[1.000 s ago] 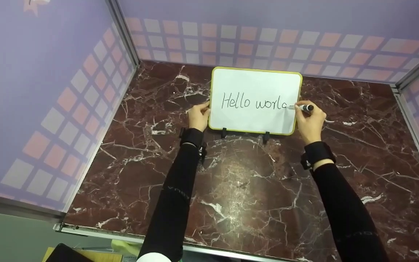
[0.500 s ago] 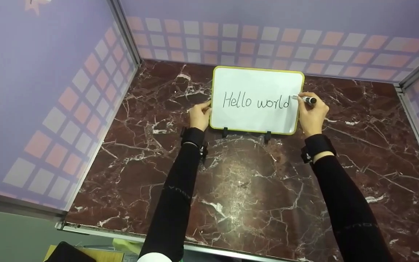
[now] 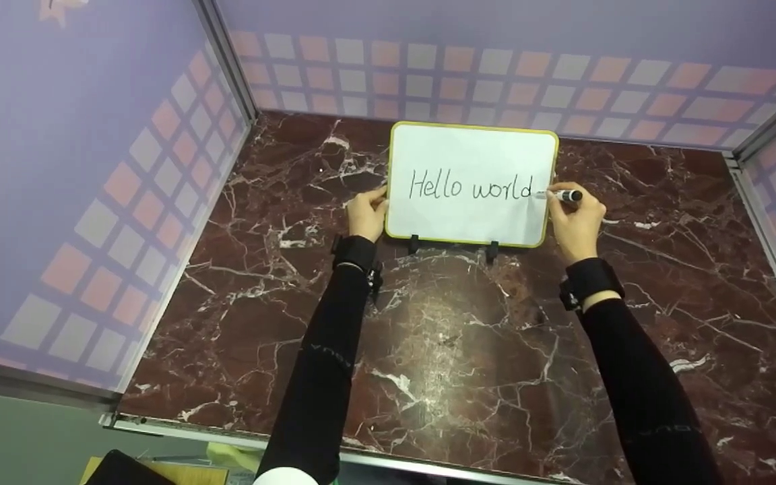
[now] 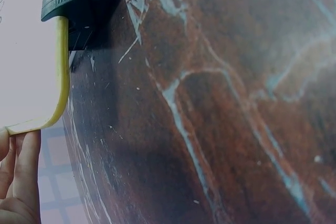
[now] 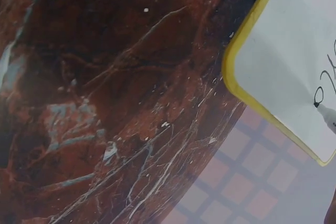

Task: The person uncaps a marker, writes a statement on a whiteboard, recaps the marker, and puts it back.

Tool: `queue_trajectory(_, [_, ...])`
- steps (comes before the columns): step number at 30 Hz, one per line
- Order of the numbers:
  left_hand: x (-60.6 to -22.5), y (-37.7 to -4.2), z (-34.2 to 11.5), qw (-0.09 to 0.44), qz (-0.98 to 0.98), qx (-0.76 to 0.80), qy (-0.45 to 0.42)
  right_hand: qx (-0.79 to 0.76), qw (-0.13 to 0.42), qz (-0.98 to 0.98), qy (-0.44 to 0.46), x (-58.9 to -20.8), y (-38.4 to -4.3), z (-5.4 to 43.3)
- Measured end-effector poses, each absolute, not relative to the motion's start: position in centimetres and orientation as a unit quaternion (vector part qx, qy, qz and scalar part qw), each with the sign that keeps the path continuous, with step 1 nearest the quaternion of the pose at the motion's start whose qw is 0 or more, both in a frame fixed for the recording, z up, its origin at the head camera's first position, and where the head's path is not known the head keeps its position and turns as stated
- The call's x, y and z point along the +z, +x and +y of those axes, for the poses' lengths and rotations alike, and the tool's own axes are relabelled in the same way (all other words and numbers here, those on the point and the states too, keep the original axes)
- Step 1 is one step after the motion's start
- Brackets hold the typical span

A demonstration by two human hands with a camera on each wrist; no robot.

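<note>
A whiteboard (image 3: 469,219) with a yellow frame stands tilted back on two black clip feet (image 3: 492,251); "Hello world" is written across it in black. My left hand (image 3: 366,215) grips the board's left edge, thumb in front and fingers behind, as the left wrist view shows at the yellow rim (image 4: 63,77). Pinched in my right hand (image 3: 578,225) is a marker (image 3: 566,196) with a white barrel and black end. In the right wrist view the black marker tip (image 5: 316,104) is at the base of the letter "d"; most of that hand lies outside this view.
The board stands on a dark red marble-patterned table (image 3: 442,350). Purple panels (image 3: 496,81) with pink and white squares enclose it at the back and sides. Below the front edge, a black object (image 3: 125,469) rests on a yellow surface.
My right hand first rises with the marker, the "d" gaining its upright stroke, then comes back down to the foot of that letter. My left hand keeps its grip on the board.
</note>
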State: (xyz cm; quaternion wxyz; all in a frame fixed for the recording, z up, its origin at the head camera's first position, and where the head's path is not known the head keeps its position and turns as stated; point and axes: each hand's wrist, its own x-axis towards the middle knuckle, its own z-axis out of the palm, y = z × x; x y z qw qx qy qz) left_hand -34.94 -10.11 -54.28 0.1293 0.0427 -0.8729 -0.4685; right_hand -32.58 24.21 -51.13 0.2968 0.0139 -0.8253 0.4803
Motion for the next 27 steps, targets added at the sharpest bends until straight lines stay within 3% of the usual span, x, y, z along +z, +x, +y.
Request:
queue_trajectory(5, [-54.4,-35.0,-10.2,0.135,-0.870,-0.471,0.050,0.487,0.301,-0.820,0.019,-51.2,-32.5,24.4])
queue_trajectory(14, [-54.3,-34.9,-10.1,0.122,-0.870,-0.476,0.048,0.507,0.366,-0.780,0.018,-50.3,-32.6,24.2])
queue_trajectory(27, [-54.2,-35.0,-10.1,0.115,-0.866,-0.485,0.046,0.465,0.334,-0.819,0.026,-50.6,-33.4,24.7])
